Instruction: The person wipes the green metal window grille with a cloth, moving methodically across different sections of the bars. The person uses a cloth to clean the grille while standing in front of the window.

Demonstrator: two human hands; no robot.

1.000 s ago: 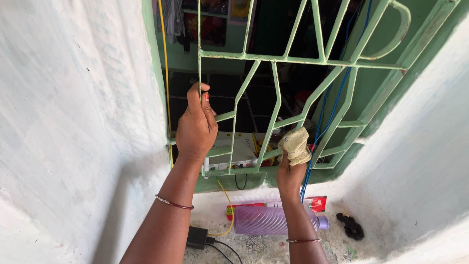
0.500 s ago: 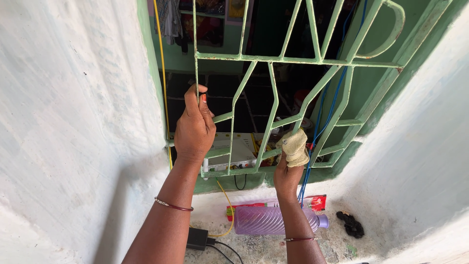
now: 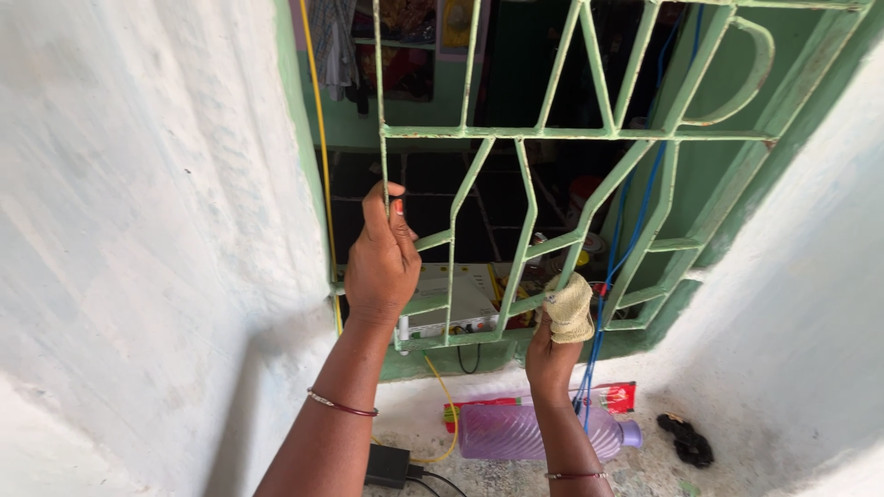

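Observation:
A pale green metal window grille (image 3: 525,133) fills the opening in front of me. My left hand (image 3: 380,262) grips its leftmost vertical bar, fingers wrapped around it. My right hand (image 3: 550,354) holds a bunched cream cloth (image 3: 570,307) pressed against a slanted bar low in the grille. Both wrists wear thin bangles.
White plastered walls (image 3: 138,230) close in on both sides. On the sill below lie a purple plastic bottle (image 3: 516,431) on its side, a red packet (image 3: 615,396), a black adapter (image 3: 389,465) with cable and a dark scrap (image 3: 686,440). Yellow and blue cords (image 3: 626,248) hang by the grille.
My right hand with the cloth has slid slightly down and left along the lower bar. My left hand keeps its grip on the same bar.

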